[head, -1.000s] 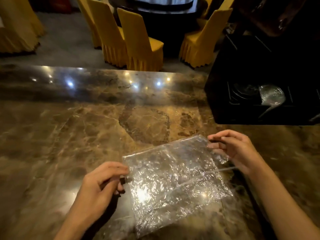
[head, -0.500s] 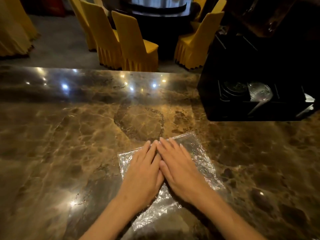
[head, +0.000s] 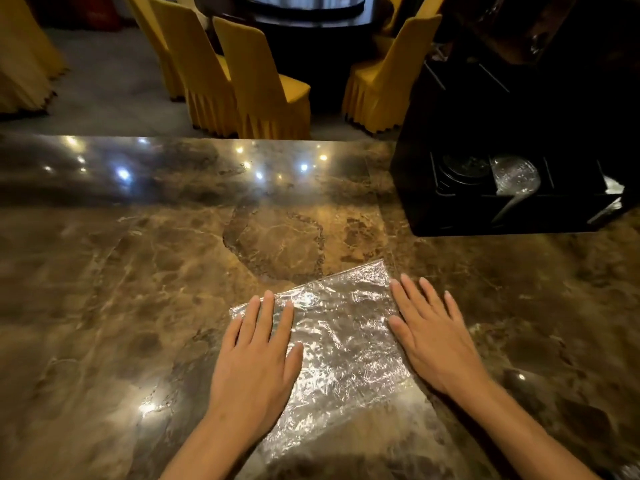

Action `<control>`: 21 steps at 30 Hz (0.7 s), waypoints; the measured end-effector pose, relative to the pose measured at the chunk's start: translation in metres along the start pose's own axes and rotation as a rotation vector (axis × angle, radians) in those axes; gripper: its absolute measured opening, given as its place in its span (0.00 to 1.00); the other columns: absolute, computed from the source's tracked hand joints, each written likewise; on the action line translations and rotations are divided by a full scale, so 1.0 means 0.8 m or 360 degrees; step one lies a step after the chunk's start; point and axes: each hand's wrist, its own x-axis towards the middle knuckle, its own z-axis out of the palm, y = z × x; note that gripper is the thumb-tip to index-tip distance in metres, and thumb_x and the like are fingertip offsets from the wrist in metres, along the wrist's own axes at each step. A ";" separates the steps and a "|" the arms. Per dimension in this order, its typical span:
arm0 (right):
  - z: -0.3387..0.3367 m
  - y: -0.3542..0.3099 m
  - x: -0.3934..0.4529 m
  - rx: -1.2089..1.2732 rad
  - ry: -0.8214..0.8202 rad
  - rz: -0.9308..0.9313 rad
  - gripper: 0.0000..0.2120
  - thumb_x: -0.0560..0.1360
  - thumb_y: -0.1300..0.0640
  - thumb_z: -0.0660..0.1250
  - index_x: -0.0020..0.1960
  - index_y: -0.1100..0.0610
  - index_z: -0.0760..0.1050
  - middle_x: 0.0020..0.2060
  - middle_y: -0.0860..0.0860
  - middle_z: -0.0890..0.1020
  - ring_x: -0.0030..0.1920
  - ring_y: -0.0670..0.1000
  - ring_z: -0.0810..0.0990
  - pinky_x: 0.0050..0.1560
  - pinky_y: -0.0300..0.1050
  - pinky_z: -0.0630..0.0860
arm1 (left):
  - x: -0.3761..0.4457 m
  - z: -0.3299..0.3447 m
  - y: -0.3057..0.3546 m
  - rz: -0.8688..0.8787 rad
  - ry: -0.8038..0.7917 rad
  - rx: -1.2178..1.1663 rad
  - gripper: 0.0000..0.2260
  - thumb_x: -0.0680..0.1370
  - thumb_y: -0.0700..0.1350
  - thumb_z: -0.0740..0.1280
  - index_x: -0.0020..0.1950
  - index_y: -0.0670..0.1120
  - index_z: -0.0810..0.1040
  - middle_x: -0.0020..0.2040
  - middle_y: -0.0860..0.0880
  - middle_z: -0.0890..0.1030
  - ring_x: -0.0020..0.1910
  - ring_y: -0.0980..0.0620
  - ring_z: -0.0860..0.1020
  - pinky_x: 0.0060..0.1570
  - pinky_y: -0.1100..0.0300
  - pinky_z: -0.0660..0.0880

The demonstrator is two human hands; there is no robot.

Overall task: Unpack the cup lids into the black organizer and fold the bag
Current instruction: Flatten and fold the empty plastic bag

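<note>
Bag (head: 341, 336), one clear crinkled sheet, lies flat on the marble counter (head: 138, 271), its long axis running diagonally from near-left to far-right. Left hand (head: 258, 358) presses its left edge, right hand (head: 434, 336) its right edge, fingers straight and slightly spread. One black organizer (head: 450, 216) stands far right, holding clear lids (head: 516, 174).

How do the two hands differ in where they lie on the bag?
The left hand lies on the bag, over its left edge. The right hand lies along the right edge, fingers mostly on the marble counter. Both are flat, palms down, fingers straight.
</note>
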 end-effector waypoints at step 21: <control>-0.027 0.001 -0.038 0.1268 0.0400 0.0389 0.16 0.82 0.58 0.61 0.68 0.49 0.73 0.63 0.42 0.75 0.64 0.40 0.72 0.62 0.39 0.66 | 0.181 -0.072 0.021 -0.0014 -0.0744 -0.0663 0.07 0.74 0.44 0.74 0.43 0.44 0.78 0.47 0.43 0.83 0.53 0.45 0.79 0.55 0.48 0.78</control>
